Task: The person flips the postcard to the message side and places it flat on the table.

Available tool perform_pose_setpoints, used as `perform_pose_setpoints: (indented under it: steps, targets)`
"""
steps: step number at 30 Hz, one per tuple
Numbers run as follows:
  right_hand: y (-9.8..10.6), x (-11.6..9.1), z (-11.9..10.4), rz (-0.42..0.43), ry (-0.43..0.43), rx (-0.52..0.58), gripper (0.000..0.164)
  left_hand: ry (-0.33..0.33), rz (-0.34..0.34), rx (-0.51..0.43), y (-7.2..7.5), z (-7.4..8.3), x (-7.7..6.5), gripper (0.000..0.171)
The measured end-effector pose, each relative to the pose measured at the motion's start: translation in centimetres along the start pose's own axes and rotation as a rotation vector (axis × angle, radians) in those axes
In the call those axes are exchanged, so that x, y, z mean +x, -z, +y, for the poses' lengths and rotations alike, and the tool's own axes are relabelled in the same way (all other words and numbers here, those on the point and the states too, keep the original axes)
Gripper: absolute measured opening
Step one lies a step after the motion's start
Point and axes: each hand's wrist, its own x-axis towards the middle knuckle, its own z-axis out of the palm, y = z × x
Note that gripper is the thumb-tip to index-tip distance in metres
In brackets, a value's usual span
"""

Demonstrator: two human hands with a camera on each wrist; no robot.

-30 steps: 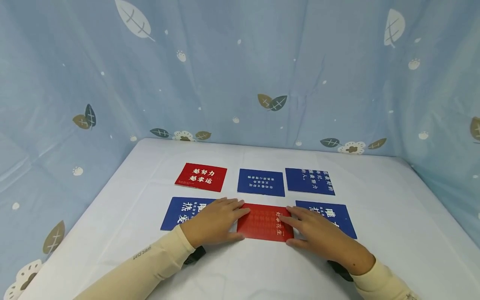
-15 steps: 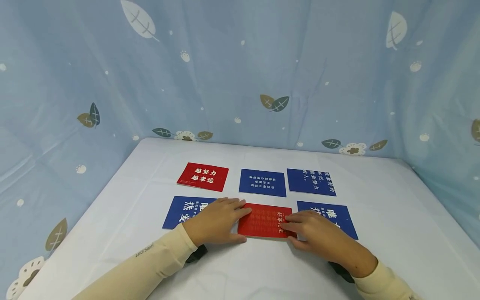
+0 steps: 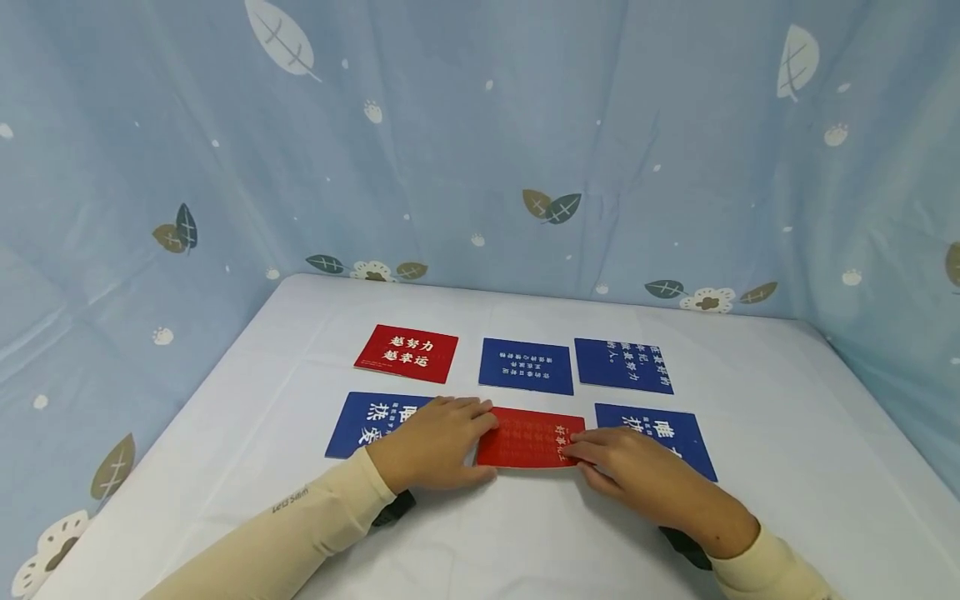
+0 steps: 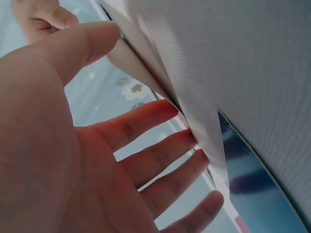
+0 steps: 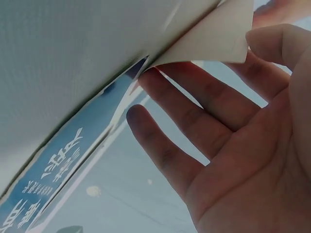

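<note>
A red card [image 3: 528, 437] with pale lettering lies at the front middle of the table, its near right corner lifted. My right hand [image 3: 637, 471] pinches that corner between thumb and fingers. The right wrist view shows the card's pale underside [image 5: 209, 39] bent up in front of the fingers, with the thumb [image 5: 272, 43] at its edge. My left hand [image 3: 442, 442] rests at the left end of the card, fingertips on it and thumb near its near left corner. In the left wrist view its fingers [image 4: 160, 160] are spread and fairly straight.
Blue cards lie partly under the left hand [image 3: 356, 425] and the right hand [image 3: 693, 437]. Behind stand another red card [image 3: 408, 354] and two more blue cards, one central [image 3: 525, 367], one right [image 3: 622, 364]. A white cloth covers the table [image 3: 750, 367]; a blue leaf-patterned curtain [image 3: 480, 150] hangs behind.
The right fingers have closed on the red card's near right corner, and its near edge has risen away from the table. The left hand has stayed almost in place.
</note>
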Motion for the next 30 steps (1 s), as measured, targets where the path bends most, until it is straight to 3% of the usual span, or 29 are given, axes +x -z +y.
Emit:
perform_pose_setpoints:
  steps: [15,20,25,30]
  targets:
    - [-0.15,0.25,0.00,0.001,-0.059,0.047,0.030,-0.023,0.074,-0.018,0.00,-0.28,0.25,0.050]
    - [-0.19,0.25,-0.06,0.004,-0.074,0.048,0.031,-0.038,0.100,0.058,-0.27,-0.13,0.42,0.048]
    - [-0.23,0.13,-0.15,-0.013,-0.078,0.054,0.031,-0.121,0.165,0.238,-0.59,0.17,0.43,0.041]
    - [-0.14,0.03,-0.25,0.016,-0.072,0.040,0.029,-0.223,0.218,0.249,-0.05,0.34,0.52,0.028]
